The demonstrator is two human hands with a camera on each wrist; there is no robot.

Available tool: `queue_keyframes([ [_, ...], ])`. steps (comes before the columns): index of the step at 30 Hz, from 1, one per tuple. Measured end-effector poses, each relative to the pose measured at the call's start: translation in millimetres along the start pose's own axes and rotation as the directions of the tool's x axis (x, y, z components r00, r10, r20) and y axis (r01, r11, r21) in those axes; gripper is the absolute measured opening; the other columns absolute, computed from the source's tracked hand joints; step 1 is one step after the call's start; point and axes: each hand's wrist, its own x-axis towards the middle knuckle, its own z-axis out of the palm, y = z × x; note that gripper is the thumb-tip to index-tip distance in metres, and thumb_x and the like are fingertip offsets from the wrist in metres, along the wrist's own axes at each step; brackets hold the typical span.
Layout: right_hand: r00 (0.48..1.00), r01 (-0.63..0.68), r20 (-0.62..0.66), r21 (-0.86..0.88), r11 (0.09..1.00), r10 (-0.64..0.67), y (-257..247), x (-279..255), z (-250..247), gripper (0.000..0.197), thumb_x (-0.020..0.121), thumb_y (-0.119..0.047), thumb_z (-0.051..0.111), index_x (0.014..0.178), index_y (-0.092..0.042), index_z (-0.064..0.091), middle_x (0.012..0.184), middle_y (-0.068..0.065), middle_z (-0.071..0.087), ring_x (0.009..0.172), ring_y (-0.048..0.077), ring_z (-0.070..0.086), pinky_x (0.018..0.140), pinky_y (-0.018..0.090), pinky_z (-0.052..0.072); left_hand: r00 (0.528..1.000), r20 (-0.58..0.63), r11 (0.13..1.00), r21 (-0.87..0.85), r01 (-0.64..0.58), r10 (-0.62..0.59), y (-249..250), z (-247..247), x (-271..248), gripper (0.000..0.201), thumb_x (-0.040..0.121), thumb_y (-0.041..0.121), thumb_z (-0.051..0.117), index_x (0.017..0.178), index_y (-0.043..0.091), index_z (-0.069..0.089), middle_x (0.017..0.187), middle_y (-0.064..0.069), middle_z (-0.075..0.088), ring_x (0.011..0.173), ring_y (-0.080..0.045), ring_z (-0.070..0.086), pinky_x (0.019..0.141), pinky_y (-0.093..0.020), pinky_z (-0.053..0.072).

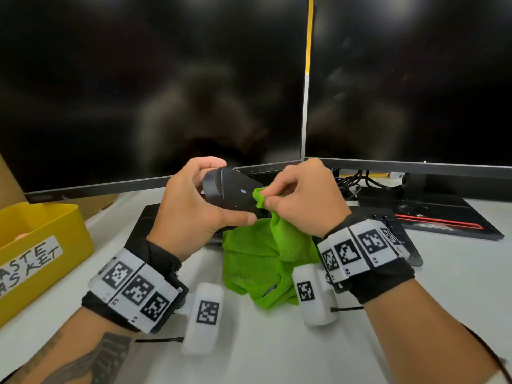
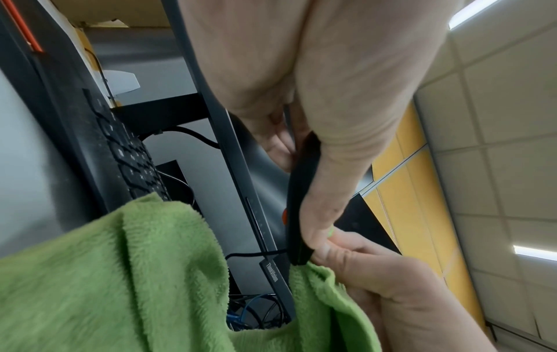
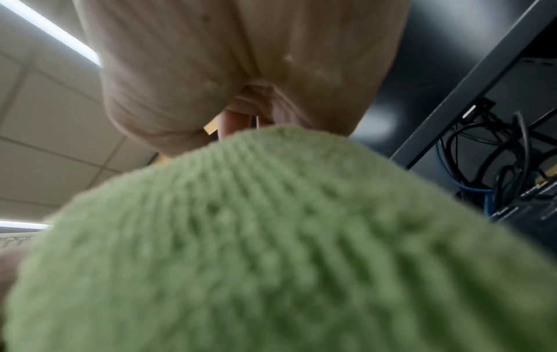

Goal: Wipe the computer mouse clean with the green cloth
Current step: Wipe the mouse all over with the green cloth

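Pinching a bunched fold of the green cloth [image 1: 259,261] between thumb and fingers [image 1: 273,202] of the right hand [image 1: 307,198], and pressing that fold against the near end of the computer mouse [image 1: 232,194]. Curling the fingers [image 1: 206,163] of the left hand [image 1: 191,209] over the far side of the mouse, with the thumb lying along its near side, holding it raised at the middle of the frame, clear of the table [image 1: 457,273]. Letting the rest of the cloth hang down from the right hand and pile up on the table below the centre, partly over the black keyboard [image 1: 399,231]. Filling most of the right wrist view with blurred green cloth [image 3: 271,238]. Sitting at the left edge of the head view, a yellow bin [image 1: 50,231] with a handwritten label. Standing across the top of the frame, two dark monitors [image 1: 152,87].
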Motion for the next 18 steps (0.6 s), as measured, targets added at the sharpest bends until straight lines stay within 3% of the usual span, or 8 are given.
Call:
queue_keyframes([
  [2,0.999,-0.030,-0.040,-0.046,0.999,0.028,1.6,1.1,-2.4,0.016,0.075,-0.014,0.084,0.066,-0.026,0.080,0.061,-0.016,0.068,0.063,-0.003,0.064,0.067,0.011,0.045,1.000,0.026,1.000,-0.008,0.000,0.001,2.1,1.4,-1.5,0.088,0.044,-0.004,0.102,0.119,0.013,0.061,0.090,0.018,0.079,0.078,0.002,0.074,0.067,-0.016,0.058],
  [5,0.992,-0.059,-0.118,-0.052,0.997,0.052,1.6,1.7,-3.6,0.012,0.077,-0.016,0.083,0.070,-0.025,0.080,0.065,-0.015,0.071,0.073,0.007,0.071,0.086,0.035,0.057,0.999,0.038,1.000,-0.021,-0.009,0.010,2.8,2.4,-2.7,0.088,0.044,-0.006,0.101,0.120,0.013,0.060,0.095,0.014,0.079,0.079,0.000,0.074,0.069,-0.018,0.059],
  [9,0.989,-0.090,-0.113,0.086,0.992,0.100,2.0,2.7,-2.5,0.007,0.078,-0.020,0.083,0.078,-0.027,0.081,0.074,-0.011,0.077,0.073,0.003,0.073,0.084,0.038,0.063,0.998,0.040,0.998,-0.036,-0.047,0.049,-0.6,0.8,-2.0,0.081,0.046,-0.002,0.102,0.116,0.015,0.065,0.105,-0.001,0.077,0.091,-0.009,0.074,0.077,-0.029,0.064],
  [12,0.989,-0.120,-0.057,0.195,0.973,0.134,1.7,4.5,0.6,0.009,0.072,-0.027,0.081,0.078,-0.033,0.077,0.078,-0.007,0.079,0.080,0.007,0.076,0.087,0.043,0.063,0.998,0.025,0.997,-0.044,-0.059,0.060,-1.3,0.3,-1.6,0.080,0.048,-0.003,0.101,0.114,0.018,0.063,0.108,0.000,0.075,0.092,-0.005,0.073,0.075,-0.023,0.061],
  [14,0.982,-0.175,-0.024,0.235,0.956,0.186,0.1,5.0,0.2,0.015,0.076,-0.022,0.084,0.083,-0.031,0.075,0.082,-0.003,0.079,0.082,0.010,0.076,0.088,0.043,0.062,0.997,0.034,0.996,-0.063,-0.061,0.064,-2.4,0.2,-1.4,0.080,0.050,-0.005,0.100,0.115,0.018,0.060,0.113,-0.004,0.075,0.094,-0.007,0.073,0.075,-0.024,0.061],
  [18,0.968,-0.251,0.068,0.324,0.912,0.242,-5.8,1.1,-2.0,0.022,0.081,-0.011,0.084,0.095,-0.020,0.070,0.094,0.015,0.077,0.087,0.027,0.076,0.088,0.049,0.063,0.993,0.113,0.988,-0.156,-0.010,0.028,-2.4,5.8,-2.6,0.078,0.063,-0.015,0.092,0.124,0.017,0.056,0.124,-0.005,0.073,0.106,-0.024,0.074,0.087,-0.038,0.065],
])
